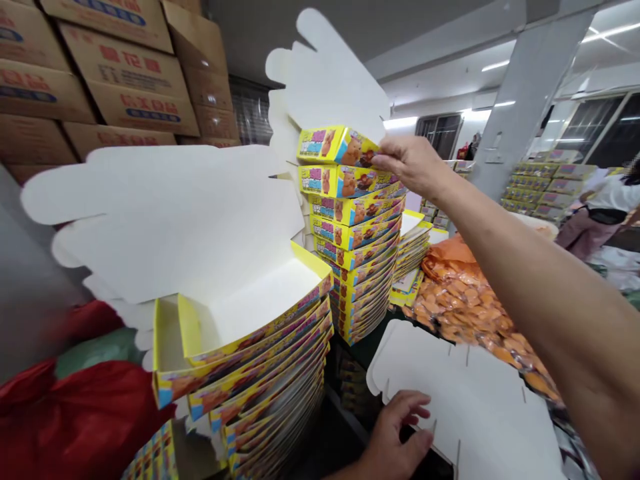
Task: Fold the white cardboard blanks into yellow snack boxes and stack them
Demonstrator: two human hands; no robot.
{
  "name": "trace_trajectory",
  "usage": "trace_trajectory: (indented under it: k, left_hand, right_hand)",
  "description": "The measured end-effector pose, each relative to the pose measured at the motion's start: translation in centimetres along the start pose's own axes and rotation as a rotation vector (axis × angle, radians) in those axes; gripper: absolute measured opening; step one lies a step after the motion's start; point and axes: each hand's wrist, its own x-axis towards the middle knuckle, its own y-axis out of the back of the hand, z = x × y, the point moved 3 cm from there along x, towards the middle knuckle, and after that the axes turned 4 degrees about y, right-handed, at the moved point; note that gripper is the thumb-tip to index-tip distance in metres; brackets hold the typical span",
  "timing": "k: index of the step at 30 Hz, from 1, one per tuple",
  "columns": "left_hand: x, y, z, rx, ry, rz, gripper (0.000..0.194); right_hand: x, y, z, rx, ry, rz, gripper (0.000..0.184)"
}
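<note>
My right hand [413,163] reaches up to a tall stack and is closed on the corner of its top box [333,143], a yellow printed carton tray with its white lid flap raised. More folded yellow boxes [350,257] are nested beneath it. Low in the view, my left hand [397,433] is open, thumb and curled fingers apart, at the near left edge of a flat white cardboard blank [470,400]. Slits show in this blank. On the left rises a second stack of folded boxes [270,373], lids standing up, its top tray showing a white inside.
Small orange packets [455,300] are heaped at the right, behind the blank. Brown cartons [135,80] are piled at the back left. A red bag [90,413] lies at the lower left. A person [595,213] stands at the far right near stacked yellow boxes [540,183].
</note>
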Motion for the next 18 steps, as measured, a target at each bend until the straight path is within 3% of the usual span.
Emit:
trace_trajectory:
  k: [4,9,13,16,18]
  left_hand:
    - [-0.1,-0.3,-0.5,0.003,-0.019,-0.025,0.05]
    - [0.2,-0.6,-1.4,0.028,-0.072,-0.057,0.048]
    - [0.3,-0.8,-1.6,0.04,-0.09,-0.078,0.047]
    - [0.3,-1.0,-1.4,0.054,-0.087,-0.092,0.046]
    - [0.3,-1.1,-1.3,0.064,-0.074,-0.105,0.045]
  right_hand:
    - [-1.2,1.3,-0.4,-0.079,0.014,0.074,0.022]
    - [-0.3,3.5,0.0,-0.199,0.061,0.126,0.018]
    - [0.4,3.2,1.0,-0.34,0.1,-0.052,0.016]
    - [0.3,2.1,1.7,-0.343,0.119,-0.251,0.019]
    - [0.0,1.7,2.2,-0.328,0.118,-0.312,0.018]
